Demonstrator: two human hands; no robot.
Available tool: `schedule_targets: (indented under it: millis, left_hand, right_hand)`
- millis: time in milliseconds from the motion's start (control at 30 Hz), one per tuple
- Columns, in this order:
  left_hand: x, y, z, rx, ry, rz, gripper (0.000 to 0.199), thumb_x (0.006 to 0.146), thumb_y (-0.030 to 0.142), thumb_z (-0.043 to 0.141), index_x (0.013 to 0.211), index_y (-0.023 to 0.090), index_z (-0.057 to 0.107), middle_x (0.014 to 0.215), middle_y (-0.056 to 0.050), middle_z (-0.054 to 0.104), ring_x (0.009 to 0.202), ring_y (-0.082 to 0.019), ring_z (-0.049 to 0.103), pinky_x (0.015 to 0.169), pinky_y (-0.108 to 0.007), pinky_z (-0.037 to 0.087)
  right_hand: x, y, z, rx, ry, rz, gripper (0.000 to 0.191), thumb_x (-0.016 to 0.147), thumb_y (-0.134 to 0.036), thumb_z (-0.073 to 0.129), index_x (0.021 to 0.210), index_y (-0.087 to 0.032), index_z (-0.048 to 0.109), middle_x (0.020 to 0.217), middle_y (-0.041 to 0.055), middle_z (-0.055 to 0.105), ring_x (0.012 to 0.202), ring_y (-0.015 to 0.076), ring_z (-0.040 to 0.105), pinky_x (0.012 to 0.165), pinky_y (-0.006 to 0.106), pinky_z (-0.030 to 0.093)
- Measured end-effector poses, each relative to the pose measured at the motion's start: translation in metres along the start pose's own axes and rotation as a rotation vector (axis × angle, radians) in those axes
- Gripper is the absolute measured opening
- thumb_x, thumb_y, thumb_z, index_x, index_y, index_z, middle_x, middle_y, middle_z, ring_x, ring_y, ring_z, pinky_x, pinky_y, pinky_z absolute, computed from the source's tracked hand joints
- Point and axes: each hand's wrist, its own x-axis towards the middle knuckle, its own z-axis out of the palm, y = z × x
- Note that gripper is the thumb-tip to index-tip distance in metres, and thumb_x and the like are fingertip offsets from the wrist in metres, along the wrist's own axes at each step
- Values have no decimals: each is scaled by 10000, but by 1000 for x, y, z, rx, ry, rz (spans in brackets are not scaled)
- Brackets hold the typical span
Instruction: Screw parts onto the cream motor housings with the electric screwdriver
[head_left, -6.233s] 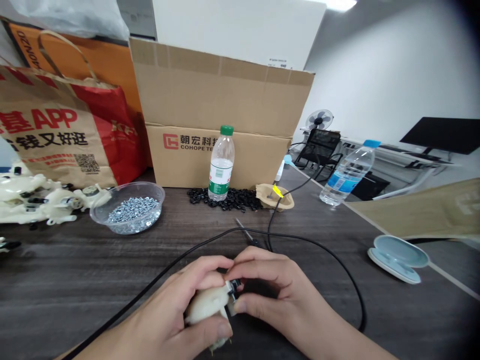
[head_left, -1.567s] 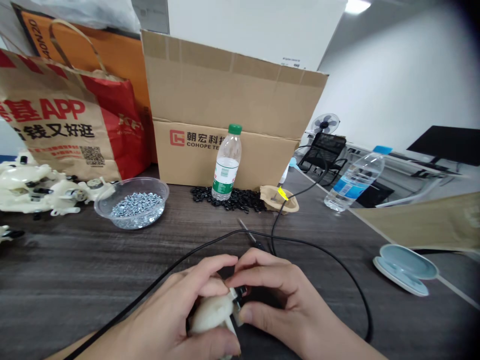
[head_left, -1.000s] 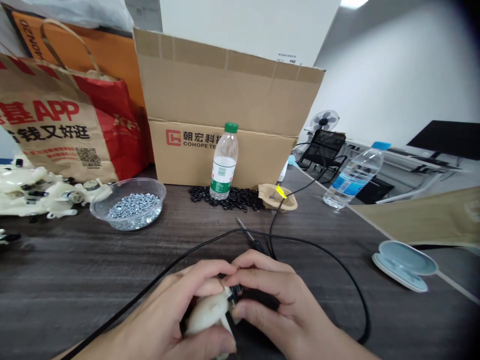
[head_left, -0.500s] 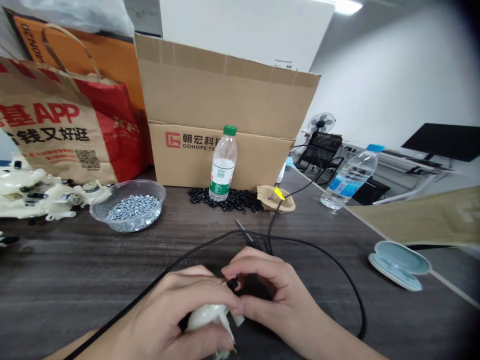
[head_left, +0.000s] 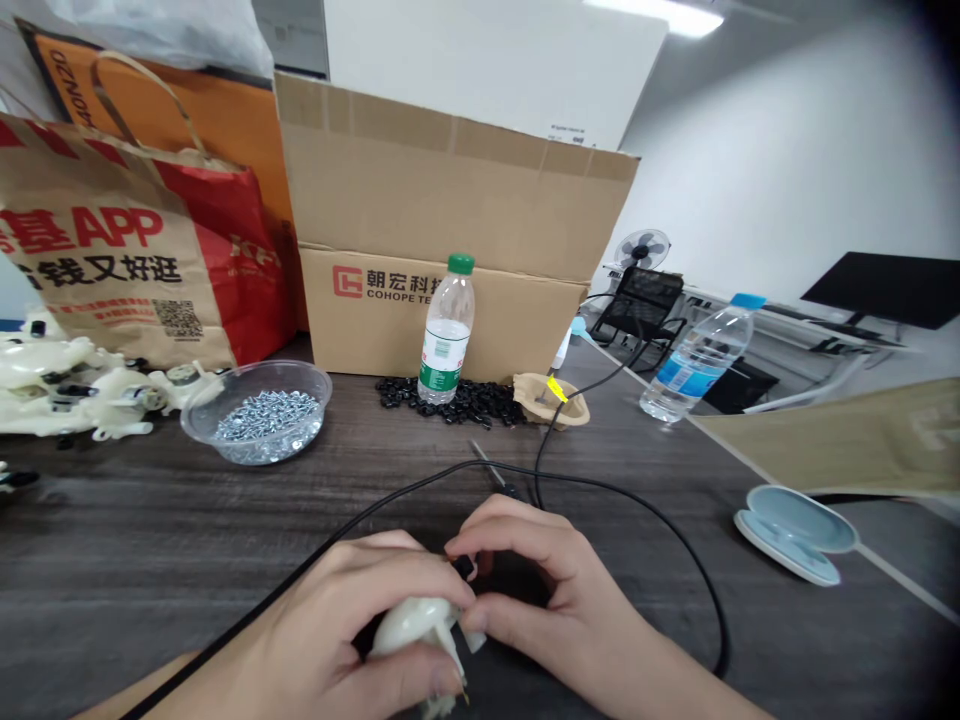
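Note:
Near the front edge of the view, my left hand (head_left: 352, 610) is wrapped round a cream-white molded plastic part (head_left: 417, 626). My right hand (head_left: 532, 580) comes in from the right, its thumb and fingers pinched around a small black plastic piece (head_left: 464, 567) at the white part's upper right end. Whether the black piece is seated in the white part cannot be told, since fingers cover the joint. Just beyond my right hand lies a screwdriver (head_left: 495, 470), its handle partly hidden. A black cable (head_left: 409, 490) passes over my left forearm and loops around to the right.
A clear bowl of screws (head_left: 259, 410) and several white plastic assemblies (head_left: 90, 385) sit at left. Behind are a pile of black pieces (head_left: 480, 402), a green-capped bottle (head_left: 448, 335), a pulp tray (head_left: 577, 410) and a cardboard box (head_left: 450, 200). An open case (head_left: 799, 530) and another bottle (head_left: 697, 360) stand right.
Both hands stay close together on the same pieces. The white part shows slightly more between my left fingers and thumb. The view has shifted a little.

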Motion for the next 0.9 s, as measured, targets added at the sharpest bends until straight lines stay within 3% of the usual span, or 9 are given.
schedule_targets:
  millis: [233,300,333,433,533,600,667,800,900]
  left_hand:
    - [-5,-4,2,31,60,-40,243,794,251,852,1024,297,788,1000,29,806,933,-152,763,871,-162,580]
    - [-6,-6,2,42,81,-45,281,773,259,868,1038,307,787,1029,31,807,968,-157,762,903,-171,578]
    - [-7,-7,2,45,77,-50,288,773,267,868,1046,309,785,1043,30,807,990,-163,760,916,-179,579]
    - [-9,-12,2,64,46,-88,309,815,264,829,1109,329,760,1139,32,791,1084,-176,737,977,-216,564]
    - [-10,-17,3,83,19,-122,307,869,255,770,1161,344,734,1221,24,762,1138,-185,714,1016,-262,550]
    - [-10,-20,3,90,36,-126,282,887,270,745,1160,340,734,1222,15,763,1145,-199,707,1025,-296,549]
    - [-8,-21,2,95,59,-131,275,888,281,739,1156,340,733,1216,18,767,1140,-202,706,1025,-305,549]
    - [-2,-22,0,92,58,-164,257,903,297,723,1157,329,722,1221,26,767,1098,-186,722,1000,-275,552]
    - [2,-22,-2,97,81,-232,266,920,342,703,1185,330,713,1228,25,764,1117,-206,712,1041,-316,532]
  right_hand:
    - [-2,-4,-4,-57,11,-42,286,927,-362,794,1151,-194,735,961,33,685,859,143,622,773,262,503]
    - [-2,-9,-12,-170,59,-37,192,964,-321,725,1093,-180,720,937,28,671,832,140,609,743,254,484]
    - [-2,-11,-18,-262,90,-6,142,985,-307,671,1012,-173,708,894,23,658,796,138,596,712,251,466]
    - [0,-12,-32,-637,105,223,236,1008,-301,582,809,-181,620,748,-1,611,667,134,547,617,257,393]
    - [1,-4,-40,-1001,46,478,151,937,-315,687,876,-199,614,769,-9,639,657,159,582,606,267,362]
    - [1,3,-41,-1124,55,557,187,898,-331,740,941,-202,612,834,9,668,675,186,613,600,269,344]
    - [0,7,-41,-1165,55,570,203,888,-338,751,964,-202,620,873,30,687,689,210,634,594,270,322]
    - [-2,5,-40,-1238,-11,543,85,898,-225,654,822,-202,625,848,45,707,753,264,690,591,282,278]
    - [-8,1,-46,-1316,8,515,109,921,-220,558,820,-207,596,740,53,698,684,298,705,563,298,271]
